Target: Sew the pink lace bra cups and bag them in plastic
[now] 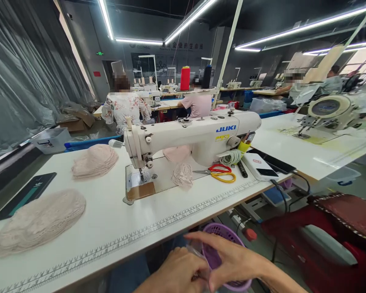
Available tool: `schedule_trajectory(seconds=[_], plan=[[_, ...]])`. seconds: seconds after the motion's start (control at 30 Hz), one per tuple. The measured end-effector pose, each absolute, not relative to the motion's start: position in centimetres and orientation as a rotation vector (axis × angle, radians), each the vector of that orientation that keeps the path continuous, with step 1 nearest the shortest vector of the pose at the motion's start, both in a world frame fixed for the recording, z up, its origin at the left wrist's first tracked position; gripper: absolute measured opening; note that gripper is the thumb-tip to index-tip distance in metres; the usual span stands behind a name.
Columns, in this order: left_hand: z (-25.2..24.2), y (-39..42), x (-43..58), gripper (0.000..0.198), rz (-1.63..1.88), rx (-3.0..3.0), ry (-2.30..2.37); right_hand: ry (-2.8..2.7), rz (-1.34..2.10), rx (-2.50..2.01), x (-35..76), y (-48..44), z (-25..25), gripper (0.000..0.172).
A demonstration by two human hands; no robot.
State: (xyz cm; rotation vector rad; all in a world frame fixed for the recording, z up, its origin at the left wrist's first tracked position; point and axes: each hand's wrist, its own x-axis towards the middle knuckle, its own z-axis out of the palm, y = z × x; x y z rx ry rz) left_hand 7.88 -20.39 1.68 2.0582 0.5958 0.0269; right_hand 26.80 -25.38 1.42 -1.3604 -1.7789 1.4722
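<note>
Clear film (196, 250) lies between the hands, long axis unclear: left hand (179, 269) nearer, grip curled round it; right hand (236, 257) just beside, grip spread.

We look across a workroom under a dark ceiling (277, 16) lined with bright strip lights (143, 41). To our left hang grey curtains (27, 69); ahead of us stand a lettered grey wall (183, 57) and a doorway (107, 75). Far right, daylight fills windows (362, 61) beyond a white-topped table (332, 156).
</note>
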Motion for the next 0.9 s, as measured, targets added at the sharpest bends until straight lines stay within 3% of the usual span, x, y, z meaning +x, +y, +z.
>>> schedule_trajectory(seconds=[0.07,0.2,0.4,0.57,0.9], plan=[[1.4,-20.4,7.4,0.018,0.004,2.075,0.579,-1.902,1.418,-1.347,25.9,-25.0,1.3,0.078],[1.4,-20.4,6.9,0.025,-0.019,2.096,0.566,-1.896,1.348,-1.367,25.3,-25.8,0.9,0.033],[1.4,-20.2,6.0,0.004,-0.073,1.734,0.703,-1.497,1.503,-1.458,26.6,-27.9,-0.2,0.041],[-0.2,-20.3,5.8,0.019,-0.034,1.467,0.681,-1.277,1.646,-1.317,26.8,-28.6,0.3,0.046],[0.2,-20.7,6.0,0.015,0.128,1.492,0.804,-1.036,1.645,-1.196,26.1,-28.9,0.6,0.037]])
